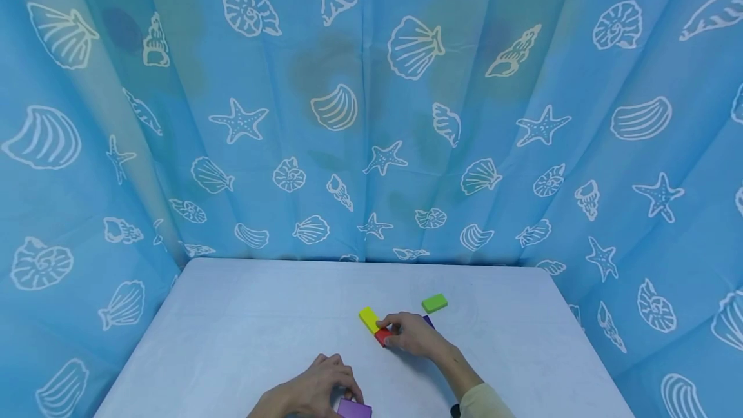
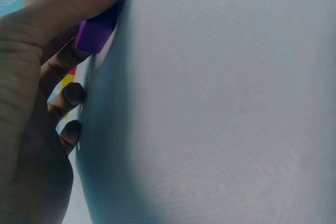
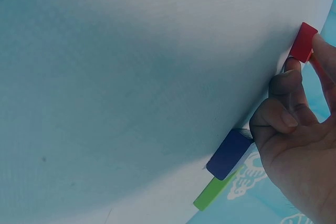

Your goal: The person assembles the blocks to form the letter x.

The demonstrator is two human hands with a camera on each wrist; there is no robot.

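Near the table's front edge my left hand [image 1: 321,384] grips a purple block [image 1: 354,409] between thumb and fingers; the left wrist view shows the thumb along the purple block [image 2: 97,32]. Farther forward and to the right, my right hand [image 1: 415,334] pinches a red block [image 1: 383,337]. That red block [image 3: 304,42] is held at its ends by thumb and fingertip. A yellow block [image 1: 368,319] lies against the red one's far end in the head view. Behind the right hand, a dark blue block [image 1: 428,321] is mostly hidden; it shows whole in the right wrist view.
A green block [image 1: 435,303] lies on the white table [image 1: 255,315] beyond the right hand. Blue curtains [image 1: 360,108] with white shell and starfish prints stand behind the table and on both sides. A small black object [image 1: 455,411] shows beside the right sleeve.
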